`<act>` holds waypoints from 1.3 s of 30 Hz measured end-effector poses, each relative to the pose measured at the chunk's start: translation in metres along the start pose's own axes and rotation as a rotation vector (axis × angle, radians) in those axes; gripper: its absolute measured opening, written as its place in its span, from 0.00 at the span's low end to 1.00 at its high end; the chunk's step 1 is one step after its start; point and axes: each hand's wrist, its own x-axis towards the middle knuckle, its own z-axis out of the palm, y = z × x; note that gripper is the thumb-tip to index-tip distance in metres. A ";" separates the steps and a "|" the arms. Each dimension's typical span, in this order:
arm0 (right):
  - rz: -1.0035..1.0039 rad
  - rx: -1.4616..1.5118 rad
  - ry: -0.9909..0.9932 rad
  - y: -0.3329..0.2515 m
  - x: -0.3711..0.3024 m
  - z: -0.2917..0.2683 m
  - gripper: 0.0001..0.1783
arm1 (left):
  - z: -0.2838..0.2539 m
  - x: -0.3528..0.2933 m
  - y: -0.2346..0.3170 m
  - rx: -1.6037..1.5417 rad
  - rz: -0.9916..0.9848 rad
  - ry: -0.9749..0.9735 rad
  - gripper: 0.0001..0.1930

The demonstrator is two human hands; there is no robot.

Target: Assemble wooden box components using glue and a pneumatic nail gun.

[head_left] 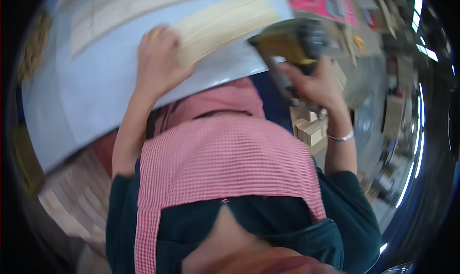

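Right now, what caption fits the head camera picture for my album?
Left hand holding a pale board, right hand gripping a yellow-and-black tool.

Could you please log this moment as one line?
left hand: on pale board, left end | right hand: holding yellow power tool | tool: near board, contact unclear | board: over light table

It's matt wood on the board [227, 27], smooth gloss edging the tabletop [96, 96], cloth apron [230, 154], shiny metal-looking bracelet [341, 137]!
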 end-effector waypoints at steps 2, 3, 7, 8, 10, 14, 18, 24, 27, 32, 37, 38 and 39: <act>0.032 -0.044 0.043 0.019 0.004 -0.001 0.14 | 0.004 -0.001 0.003 0.067 -0.026 0.039 0.21; 0.027 -0.052 0.001 0.020 0.008 0.003 0.14 | 0.001 -0.006 0.004 0.076 -0.068 0.037 0.21; -0.044 -0.039 0.012 0.019 0.015 0.005 0.15 | -0.001 -0.009 0.011 0.080 -0.180 -0.062 0.24; -0.029 -0.027 0.000 0.017 0.017 0.006 0.15 | -0.001 -0.008 0.012 0.074 -0.182 -0.060 0.24; 0.001 -0.002 -0.023 0.015 0.019 0.009 0.14 | -0.001 -0.009 0.012 0.065 -0.184 -0.057 0.24; -0.050 -0.018 -0.021 0.016 0.026 0.009 0.14 | 0.000 -0.006 0.013 0.076 -0.176 -0.067 0.25; -0.041 -0.027 -0.032 0.014 0.029 0.008 0.14 | 0.001 -0.004 0.004 0.045 -0.132 -0.074 0.25; 0.003 -0.013 -0.045 0.011 0.032 0.009 0.14 | 0.003 -0.003 0.002 -0.021 -0.081 -0.057 0.25; 0.014 -0.041 -0.058 0.007 0.033 0.008 0.14 | 0.004 -0.004 0.001 -0.034 -0.067 -0.043 0.25; 0.028 -0.167 -0.100 -0.005 0.035 0.006 0.13 | 0.005 -0.006 0.001 -0.024 -0.036 -0.010 0.25; 0.017 -0.226 -0.120 -0.012 0.034 0.007 0.13 | 0.003 -0.014 -0.002 -0.059 -0.071 -0.037 0.26; -0.016 -0.202 -0.107 -0.012 0.032 0.008 0.13 | 0.002 -0.017 -0.007 -0.133 -0.090 -0.061 0.27; -0.049 -0.178 -0.096 -0.012 0.031 0.008 0.13 | 0.002 -0.019 -0.011 -0.207 -0.111 -0.084 0.28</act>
